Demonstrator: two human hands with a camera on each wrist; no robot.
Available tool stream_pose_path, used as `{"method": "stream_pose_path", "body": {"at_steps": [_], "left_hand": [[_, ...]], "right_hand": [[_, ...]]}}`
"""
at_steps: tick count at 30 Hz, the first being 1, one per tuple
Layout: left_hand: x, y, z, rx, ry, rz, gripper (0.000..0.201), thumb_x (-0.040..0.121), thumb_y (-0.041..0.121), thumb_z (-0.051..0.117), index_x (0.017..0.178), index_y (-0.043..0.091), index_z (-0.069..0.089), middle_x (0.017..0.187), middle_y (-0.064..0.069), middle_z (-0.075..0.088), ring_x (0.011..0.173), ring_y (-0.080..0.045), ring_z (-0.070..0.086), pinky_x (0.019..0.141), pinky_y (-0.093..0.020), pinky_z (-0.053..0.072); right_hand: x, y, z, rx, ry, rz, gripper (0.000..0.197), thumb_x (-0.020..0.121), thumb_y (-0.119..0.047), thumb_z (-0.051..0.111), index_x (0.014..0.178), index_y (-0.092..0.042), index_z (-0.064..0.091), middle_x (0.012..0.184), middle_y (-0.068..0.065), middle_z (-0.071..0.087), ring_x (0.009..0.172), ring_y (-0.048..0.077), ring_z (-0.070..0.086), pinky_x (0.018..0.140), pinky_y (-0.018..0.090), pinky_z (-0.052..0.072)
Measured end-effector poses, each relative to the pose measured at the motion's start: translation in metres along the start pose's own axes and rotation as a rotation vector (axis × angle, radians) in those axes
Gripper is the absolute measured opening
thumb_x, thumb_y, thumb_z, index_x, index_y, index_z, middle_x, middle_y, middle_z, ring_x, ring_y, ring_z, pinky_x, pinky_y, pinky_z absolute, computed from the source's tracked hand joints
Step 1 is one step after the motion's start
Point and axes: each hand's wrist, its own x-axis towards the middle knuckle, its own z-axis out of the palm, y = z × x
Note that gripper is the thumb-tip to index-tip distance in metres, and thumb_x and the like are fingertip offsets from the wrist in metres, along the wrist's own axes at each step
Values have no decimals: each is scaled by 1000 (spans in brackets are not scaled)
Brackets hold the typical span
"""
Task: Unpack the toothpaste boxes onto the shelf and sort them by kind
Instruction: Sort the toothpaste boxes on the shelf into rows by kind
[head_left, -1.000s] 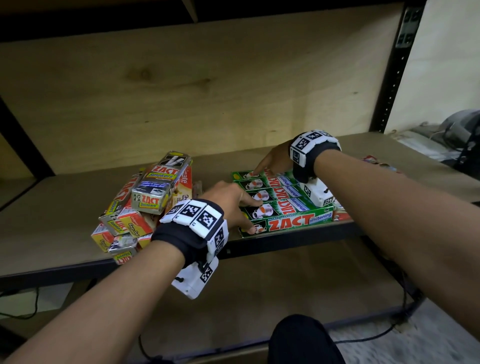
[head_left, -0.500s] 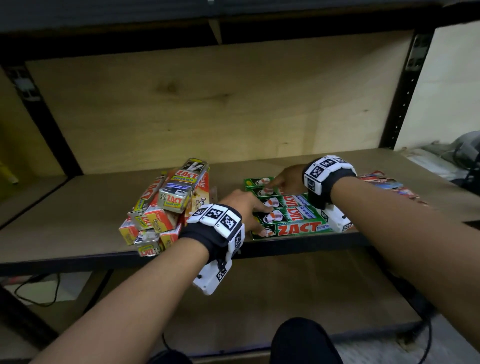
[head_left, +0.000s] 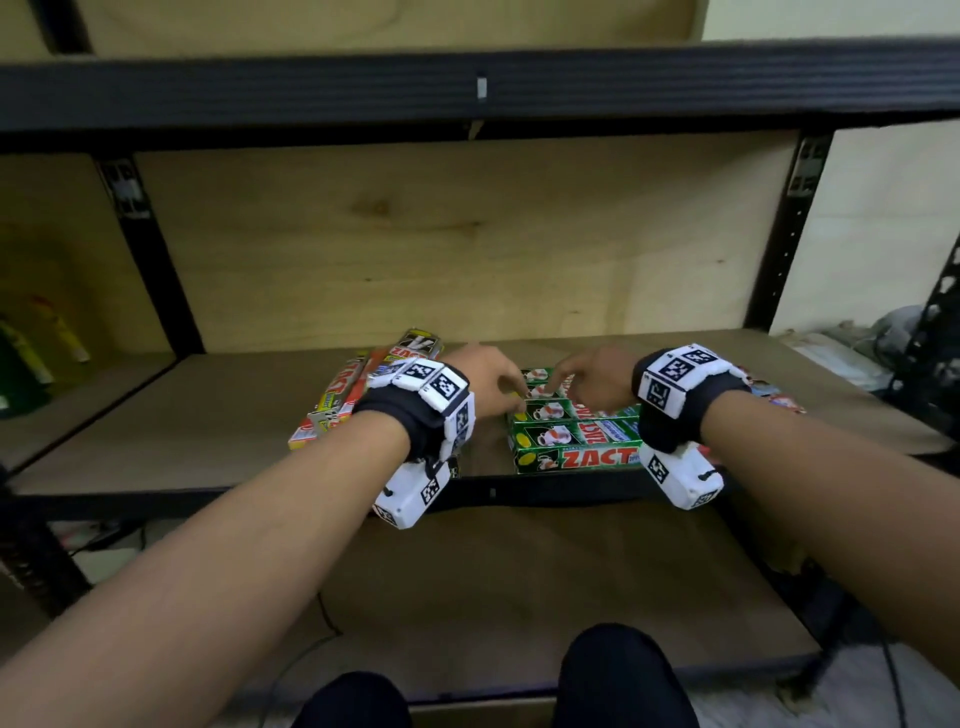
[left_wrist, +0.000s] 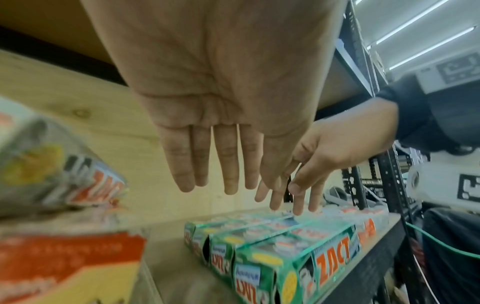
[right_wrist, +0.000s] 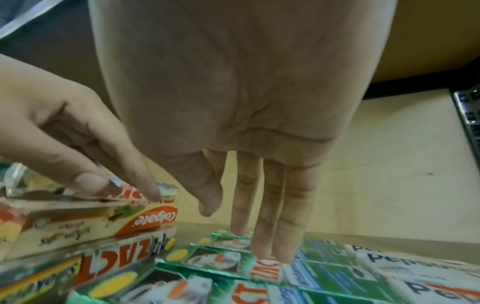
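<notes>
Several green ZACT boxes (head_left: 571, 441) lie side by side at the front of the wooden shelf (head_left: 208, 431). Left of them is a loose pile of silver ZACT and red-yellow Colgate boxes (head_left: 353, 395). White Pepsodent boxes (right_wrist: 415, 273) lie right of the green row. My left hand (head_left: 511, 392) hovers with straight fingers between the pile and the green row's left ends, holding nothing. My right hand (head_left: 561, 382) points its straight fingers (right_wrist: 275, 242) down onto the back green boxes (right_wrist: 233, 261). In the left wrist view the left hand (left_wrist: 207, 185) is flat and empty.
A black shelf beam (head_left: 467, 93) runs low overhead, with black uprights (head_left: 156, 260) on both sides. A lower wooden shelf (head_left: 519, 571) lies under my arms. Bottles (head_left: 31, 353) stand in the bay to the left. Cluttered things (head_left: 857, 353) lie at the far right.
Both hands have drawn closer together over the back of the green row. The left hand has lifted off the green boxes' front-left ends. The head view has pulled back.
</notes>
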Motion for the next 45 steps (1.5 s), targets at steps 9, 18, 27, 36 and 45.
{"method": "stream_pose_path", "body": {"at_steps": [9, 18, 27, 36, 45], "left_hand": [[-38, -47, -53, -126, 187, -48, 26, 92, 37, 64, 115, 28, 70, 111, 12, 69, 99, -8, 62, 85, -21, 46], [-67, -119, -52, -166, 273, -265, 18, 90, 38, 64, 105, 34, 72, 104, 14, 70, 92, -7, 62, 69, -20, 45], [-76, -167, 1, -263, 128, -439, 39, 95, 49, 52, 130, 33, 61, 136, 3, 59, 118, -20, 57, 90, -25, 43], [-67, -178, 7, -604, 141, -518, 42, 87, 41, 69, 127, 30, 63, 123, 3, 61, 92, -25, 71, 78, -44, 60], [-67, -179, 3, -668, 183, -574, 44, 81, 33, 75, 123, 23, 66, 113, 0, 60, 97, -25, 67, 88, -41, 57]], "right_hand": [[9, -69, -18, 347, 87, 18, 31, 91, -12, 55, 110, -34, 67, 115, 5, 63, 75, 24, 74, 63, 39, 62], [22, -145, -10, 476, 50, 5, 40, 93, -36, 55, 133, -34, 49, 118, 4, 52, 84, 32, 69, 67, 49, 61], [42, -177, 9, 348, 15, -45, 51, 96, -57, 40, 145, -41, 38, 145, 2, 46, 111, 27, 60, 87, 42, 57], [51, -178, 8, 508, -27, 19, 39, 88, -55, 58, 122, -37, 51, 112, 5, 57, 88, 29, 67, 70, 43, 62], [41, -178, 2, 879, -76, 45, 7, 93, -15, 60, 97, -20, 56, 96, 10, 57, 75, 25, 61, 67, 40, 58]]}}
